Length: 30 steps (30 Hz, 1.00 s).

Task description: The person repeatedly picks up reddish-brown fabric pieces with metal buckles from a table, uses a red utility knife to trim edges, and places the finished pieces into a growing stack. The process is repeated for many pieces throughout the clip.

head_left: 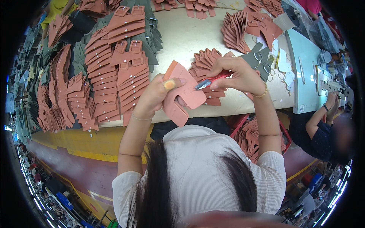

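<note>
My left hand (153, 95), with a yellow cover on its thumb, grips a salmon-pink shoe upper (192, 95) with a U-shaped cutout. My right hand (243, 76) is wrapped round red-handled thread snips (220, 78). The metal blades point left and lie at the upper's right edge; whether they touch it I cannot tell. Just behind my hands, a fanned pile of pink buckled uppers (205, 60) rests on the table (182, 36). Beside my right wrist lie dark green buckled pieces (258, 57).
Stacks of pink buckled uppers (104, 76) and green ones (152, 38) cover the table's left side. Another pink pile (235, 32) and a thread cone (286, 19) stand at the back right. Below the edge is a red crate (286, 138). A co-worker (323, 125) sits at a machine, right.
</note>
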Motion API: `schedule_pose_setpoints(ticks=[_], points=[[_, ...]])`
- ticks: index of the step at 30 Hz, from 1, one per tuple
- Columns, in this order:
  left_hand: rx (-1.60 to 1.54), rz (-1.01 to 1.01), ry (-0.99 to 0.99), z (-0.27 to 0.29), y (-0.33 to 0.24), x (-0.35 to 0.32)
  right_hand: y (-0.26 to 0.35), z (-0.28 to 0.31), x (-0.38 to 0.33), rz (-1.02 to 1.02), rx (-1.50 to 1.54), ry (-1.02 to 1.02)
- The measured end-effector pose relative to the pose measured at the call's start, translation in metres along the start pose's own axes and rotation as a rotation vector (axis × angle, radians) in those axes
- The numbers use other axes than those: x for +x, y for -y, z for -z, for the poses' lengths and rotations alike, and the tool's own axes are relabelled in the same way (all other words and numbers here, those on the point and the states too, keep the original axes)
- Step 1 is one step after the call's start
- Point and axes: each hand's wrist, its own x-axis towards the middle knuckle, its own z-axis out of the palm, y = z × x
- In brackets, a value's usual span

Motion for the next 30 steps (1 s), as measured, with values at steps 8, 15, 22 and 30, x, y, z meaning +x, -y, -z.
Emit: schedule_pose_setpoints(ticks=[8, 15, 22, 30], points=[[-0.013, -0.011, -0.004, 0.0, 0.004, 0.002, -0.007, -0.004, -0.002, -0.046, 0.089, 0.023], [-0.017, 0.059, -0.024, -0.004, -0.003, 0.002, 0.011, -0.004, -0.007, -0.247, 0.329, -0.08], [0.093, -0.015, -0.081, -0.017, -0.007, 0.003, 0.007, -0.029, 0.005, -0.039, 0.217, 0.067], [0.171, 0.027, -0.071, -0.018, -0.012, 0.004, 0.001, -0.04, 0.001, -0.075, 0.281, 0.026]])
